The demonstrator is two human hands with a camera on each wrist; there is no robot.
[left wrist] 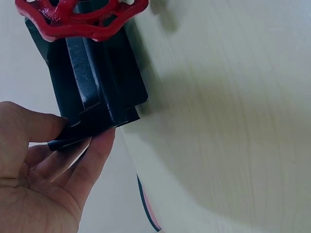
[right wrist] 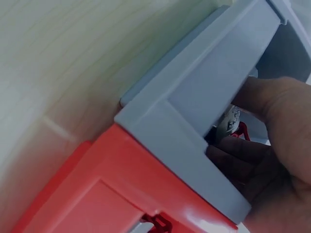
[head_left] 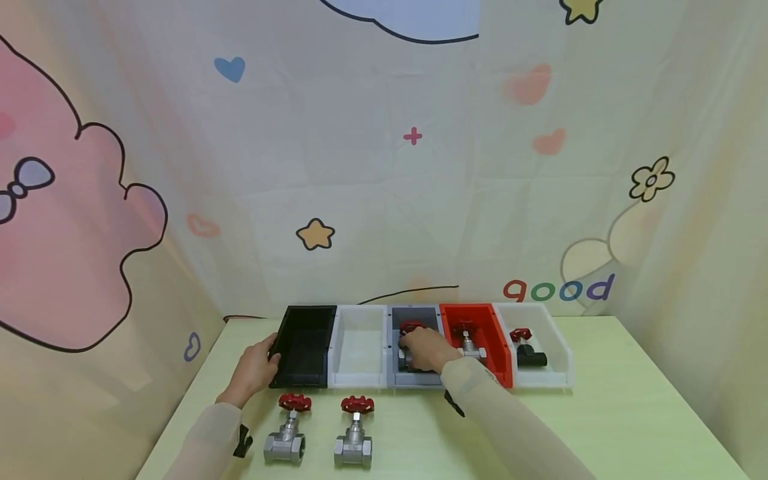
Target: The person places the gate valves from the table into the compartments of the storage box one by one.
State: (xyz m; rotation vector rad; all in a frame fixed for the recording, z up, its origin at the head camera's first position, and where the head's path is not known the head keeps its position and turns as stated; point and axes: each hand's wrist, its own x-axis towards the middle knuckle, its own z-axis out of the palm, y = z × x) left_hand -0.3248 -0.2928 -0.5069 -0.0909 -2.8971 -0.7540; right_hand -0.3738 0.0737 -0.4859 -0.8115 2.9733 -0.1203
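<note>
My left hand (head_left: 253, 368) pinches the side wall of the black bin (head_left: 306, 343) at the left end of the row. The left wrist view has the thumb inside the rim and the fingers outside. Down inside the grey bin (head_left: 415, 380), my right hand (head_left: 427, 349) grips a metal valve (right wrist: 228, 122) with a red handwheel (head_left: 411, 326). Fingers and bin wall hide most of that valve. Two more metal gate valves with red handwheels, a left one (head_left: 287, 440) and a right one (head_left: 354, 443), lie on the table before the bins.
An open white bin (head_left: 360, 380) stands between the black and grey ones. Right of the grey bin, a red bin (head_left: 503, 363) holds a metal valve (head_left: 469, 343). At the right end, another white bin (head_left: 561, 347) holds a black-bodied valve (head_left: 531, 357). A printed curtain (head_left: 384, 200) hangs behind.
</note>
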